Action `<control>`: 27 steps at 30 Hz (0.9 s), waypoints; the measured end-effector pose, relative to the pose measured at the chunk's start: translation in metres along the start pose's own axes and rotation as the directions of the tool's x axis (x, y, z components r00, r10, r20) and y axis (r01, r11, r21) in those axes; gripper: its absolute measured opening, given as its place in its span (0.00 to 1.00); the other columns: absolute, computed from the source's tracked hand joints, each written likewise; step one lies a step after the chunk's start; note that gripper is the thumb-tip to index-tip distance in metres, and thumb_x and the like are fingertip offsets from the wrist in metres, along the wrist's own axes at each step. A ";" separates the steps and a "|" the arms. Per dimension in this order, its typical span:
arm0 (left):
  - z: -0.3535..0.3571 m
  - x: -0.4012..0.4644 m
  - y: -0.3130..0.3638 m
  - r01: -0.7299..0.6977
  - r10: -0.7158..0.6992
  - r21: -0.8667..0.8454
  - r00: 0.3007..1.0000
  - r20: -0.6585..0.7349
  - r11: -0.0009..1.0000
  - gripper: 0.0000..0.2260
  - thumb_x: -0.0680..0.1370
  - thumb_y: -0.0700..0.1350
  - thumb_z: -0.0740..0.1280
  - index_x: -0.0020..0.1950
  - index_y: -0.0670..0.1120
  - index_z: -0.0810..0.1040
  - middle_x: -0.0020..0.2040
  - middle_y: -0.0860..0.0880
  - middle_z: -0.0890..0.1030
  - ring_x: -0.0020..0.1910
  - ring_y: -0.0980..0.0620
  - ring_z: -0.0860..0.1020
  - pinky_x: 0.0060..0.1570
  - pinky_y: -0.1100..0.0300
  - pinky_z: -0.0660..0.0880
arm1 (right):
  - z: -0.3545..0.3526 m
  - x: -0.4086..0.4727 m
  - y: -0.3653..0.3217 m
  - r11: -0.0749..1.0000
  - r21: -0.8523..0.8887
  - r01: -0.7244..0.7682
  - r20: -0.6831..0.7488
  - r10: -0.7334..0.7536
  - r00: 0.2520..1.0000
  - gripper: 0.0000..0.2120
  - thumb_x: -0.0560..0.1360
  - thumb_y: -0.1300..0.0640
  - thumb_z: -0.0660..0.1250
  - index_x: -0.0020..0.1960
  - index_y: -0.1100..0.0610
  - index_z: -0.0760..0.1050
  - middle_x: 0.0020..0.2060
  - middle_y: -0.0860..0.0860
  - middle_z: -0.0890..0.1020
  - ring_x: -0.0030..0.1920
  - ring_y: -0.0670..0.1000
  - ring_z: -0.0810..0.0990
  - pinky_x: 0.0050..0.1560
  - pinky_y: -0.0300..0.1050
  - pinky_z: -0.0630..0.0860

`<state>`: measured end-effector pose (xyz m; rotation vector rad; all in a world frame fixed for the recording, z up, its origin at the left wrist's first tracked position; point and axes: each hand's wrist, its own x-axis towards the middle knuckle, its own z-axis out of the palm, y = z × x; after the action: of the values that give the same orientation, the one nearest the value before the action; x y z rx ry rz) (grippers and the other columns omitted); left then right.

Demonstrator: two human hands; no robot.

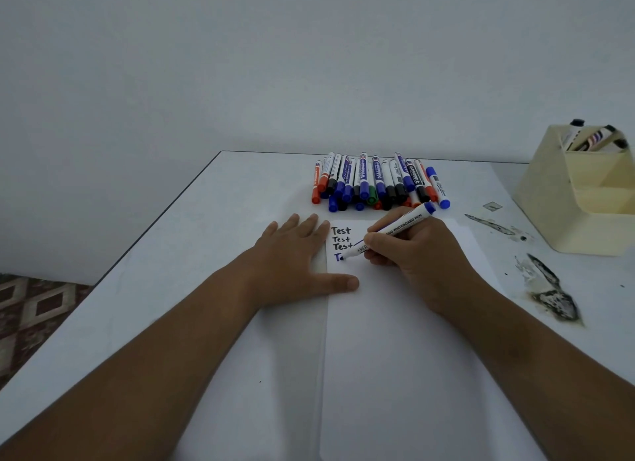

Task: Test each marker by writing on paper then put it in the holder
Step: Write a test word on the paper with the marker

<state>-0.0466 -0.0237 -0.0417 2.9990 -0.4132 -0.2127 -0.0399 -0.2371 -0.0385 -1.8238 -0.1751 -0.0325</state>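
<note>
A white sheet of paper (395, 357) lies on the table with "Test" written three times in black at its top left. My right hand (415, 251) grips a blue whiteboard marker (395, 227), its tip touching the paper beside a blue "T" under the black words. My left hand (295, 254) lies flat with straight fingers across the paper's left edge, thumb on the sheet. A pile of several capped markers (378, 182) in blue, black, red and green lies just beyond the paper. The cream holder (584, 192) stands at the far right with a few markers inside.
The white table (171, 271) has its left edge running diagonally, with patterned floor (31, 309) below it. Dark scorched or stained patches (549, 292) mark the tabletop right of the paper. A plain wall rises behind the table.
</note>
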 end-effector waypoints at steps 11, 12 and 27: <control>0.001 0.000 -0.001 -0.002 0.002 -0.001 1.000 -0.007 1.000 0.51 0.67 0.81 0.52 0.82 0.56 0.45 0.82 0.53 0.45 0.81 0.51 0.42 0.79 0.46 0.44 | 0.000 0.001 0.001 1.000 -0.003 0.002 0.005 -0.002 1.000 0.03 0.75 0.59 0.74 0.45 0.53 0.82 0.37 0.53 0.87 0.41 0.55 0.87 0.52 0.58 0.84; 0.001 0.000 -0.001 -0.001 0.001 -0.003 1.000 -0.006 1.000 0.51 0.67 0.81 0.52 0.82 0.56 0.45 0.82 0.53 0.45 0.81 0.51 0.42 0.79 0.46 0.44 | -0.001 0.000 0.001 1.000 -0.009 0.004 -0.003 -0.004 1.000 0.03 0.75 0.60 0.74 0.44 0.53 0.81 0.36 0.53 0.87 0.40 0.55 0.87 0.52 0.59 0.84; 0.001 -0.001 -0.001 -0.004 0.003 -0.009 1.000 -0.011 1.000 0.51 0.67 0.82 0.52 0.82 0.55 0.46 0.82 0.53 0.46 0.81 0.51 0.43 0.79 0.45 0.45 | -0.002 0.000 0.001 0.999 -0.028 0.040 -0.046 -0.041 0.998 0.05 0.75 0.60 0.73 0.42 0.52 0.81 0.35 0.53 0.86 0.41 0.58 0.86 0.52 0.62 0.83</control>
<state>-0.0470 -0.0226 -0.0425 2.9890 -0.4151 -0.1964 -0.0395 -0.2395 -0.0384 -1.8445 -0.1795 -0.1057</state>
